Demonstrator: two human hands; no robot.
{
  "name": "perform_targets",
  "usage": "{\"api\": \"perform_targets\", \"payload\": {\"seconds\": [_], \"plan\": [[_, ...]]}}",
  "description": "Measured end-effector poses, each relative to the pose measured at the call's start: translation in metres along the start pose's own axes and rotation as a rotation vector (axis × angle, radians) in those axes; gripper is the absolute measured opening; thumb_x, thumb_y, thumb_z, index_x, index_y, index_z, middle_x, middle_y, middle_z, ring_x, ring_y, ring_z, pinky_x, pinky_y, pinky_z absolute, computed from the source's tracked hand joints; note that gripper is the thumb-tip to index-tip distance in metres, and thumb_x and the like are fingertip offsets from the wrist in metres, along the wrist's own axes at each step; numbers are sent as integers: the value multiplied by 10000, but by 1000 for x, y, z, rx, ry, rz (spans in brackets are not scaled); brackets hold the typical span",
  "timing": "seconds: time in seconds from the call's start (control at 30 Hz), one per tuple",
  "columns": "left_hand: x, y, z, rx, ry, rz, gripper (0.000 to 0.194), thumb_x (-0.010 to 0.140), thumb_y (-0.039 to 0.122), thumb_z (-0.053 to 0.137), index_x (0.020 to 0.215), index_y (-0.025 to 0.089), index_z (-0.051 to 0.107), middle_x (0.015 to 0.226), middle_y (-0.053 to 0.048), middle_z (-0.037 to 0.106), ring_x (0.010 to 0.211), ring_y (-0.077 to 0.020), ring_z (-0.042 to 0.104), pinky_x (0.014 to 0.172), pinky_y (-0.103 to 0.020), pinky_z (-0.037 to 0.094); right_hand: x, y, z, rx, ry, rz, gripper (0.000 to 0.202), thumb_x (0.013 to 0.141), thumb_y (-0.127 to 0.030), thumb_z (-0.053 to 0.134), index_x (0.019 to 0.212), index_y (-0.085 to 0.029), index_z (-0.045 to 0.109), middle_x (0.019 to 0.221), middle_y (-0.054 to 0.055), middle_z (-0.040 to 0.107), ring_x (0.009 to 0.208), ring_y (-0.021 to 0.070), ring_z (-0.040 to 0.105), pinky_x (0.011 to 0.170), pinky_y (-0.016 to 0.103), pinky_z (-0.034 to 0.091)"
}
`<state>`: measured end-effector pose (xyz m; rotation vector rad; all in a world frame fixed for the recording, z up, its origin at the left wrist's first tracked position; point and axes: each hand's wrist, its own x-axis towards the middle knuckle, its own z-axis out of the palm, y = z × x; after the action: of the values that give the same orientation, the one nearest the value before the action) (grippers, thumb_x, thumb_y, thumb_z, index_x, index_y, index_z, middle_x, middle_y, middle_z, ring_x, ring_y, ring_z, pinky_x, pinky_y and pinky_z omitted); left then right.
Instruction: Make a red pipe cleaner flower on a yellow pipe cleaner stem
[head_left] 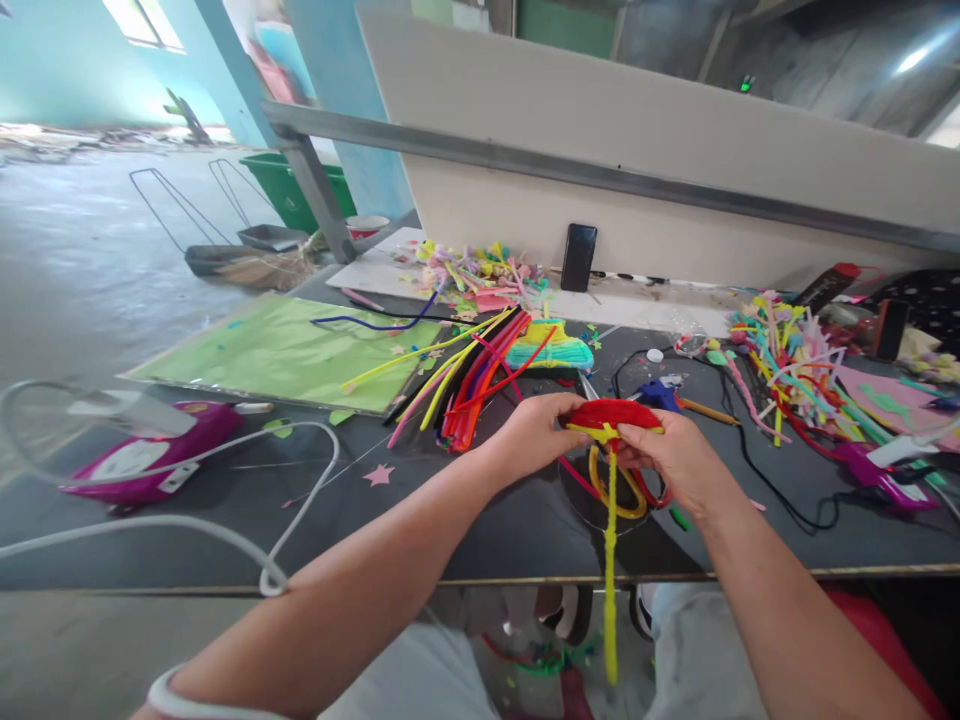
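Observation:
Above the table's front edge, both hands hold a flat piece made of red pipe cleaners (611, 413) with a yellow band along its lower side. My left hand (536, 432) pinches its left end between thumb and fingers. At the right end, my right hand (667, 450) grips it, the thumb near the yellow knot. From that knot a long yellow pipe cleaner (611, 570) dangles past the table edge. Partly hidden behind the hands lie yellow and red loops (634, 508), which look like scissor handles. A bundle of coloured pipe cleaners (480, 385) lies to the left of my left hand.
A yellow and turquoise bundle (551, 345) lies beyond the hands. Purple corded devices (154, 460) sit left and right. A green sheet (277, 350) covers the left back. A phone (578, 257) leans upright against the board. Finished-looking pipe-cleaner pieces (795, 350) heap at right.

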<state>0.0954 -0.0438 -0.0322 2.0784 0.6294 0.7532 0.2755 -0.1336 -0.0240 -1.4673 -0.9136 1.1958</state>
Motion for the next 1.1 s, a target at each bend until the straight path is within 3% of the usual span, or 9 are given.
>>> {"api": "perform_targets", "payload": {"seconds": [0.2, 0.33, 0.43, 0.7, 1.1], "plan": [[0, -8, 0, -182, -62, -114, 160, 728, 268, 641, 813, 134, 664, 720, 13, 622, 668, -115, 535, 638, -222, 391, -1, 2, -1, -40, -54, -11, 323, 673, -361, 747, 921, -172, 664, 708, 7, 702, 576, 125, 641, 617, 267, 548], [1, -10, 5, -472, -155, -223, 246, 673, 256, 701, 860, 110, 638, 753, -6, 636, 668, -110, 545, 648, -225, 399, -1, 4, 2, -72, -46, -16, 329, 670, -356, 745, 921, -162, 660, 665, 4, 691, 565, 132, 638, 607, 276, 549], [0, -7, 8, -555, -177, -285, 283, 633, 259, 742, 849, 100, 652, 704, 0, 627, 613, -88, 517, 608, -211, 380, -1, 5, 4, -100, -38, -14, 346, 673, -359, 741, 943, -159, 658, 670, 12, 694, 569, 143, 642, 601, 287, 549], [0, -6, 10, -737, -158, -350, 266, 633, 338, 755, 728, 103, 674, 568, 0, 579, 491, -65, 449, 483, -204, 300, -6, 1, 1, 89, -194, -35, 388, 643, -257, 771, 1011, -213, 659, 933, 34, 720, 795, 187, 675, 693, 314, 560], [1, -11, 14, -823, -157, -261, 246, 702, 274, 716, 850, 83, 674, 615, 10, 528, 503, -41, 377, 488, -206, 264, -1, 5, 16, 169, -27, -3, 342, 536, -290, 825, 848, -198, 720, 787, 11, 721, 625, 141, 645, 559, 245, 529]]}}
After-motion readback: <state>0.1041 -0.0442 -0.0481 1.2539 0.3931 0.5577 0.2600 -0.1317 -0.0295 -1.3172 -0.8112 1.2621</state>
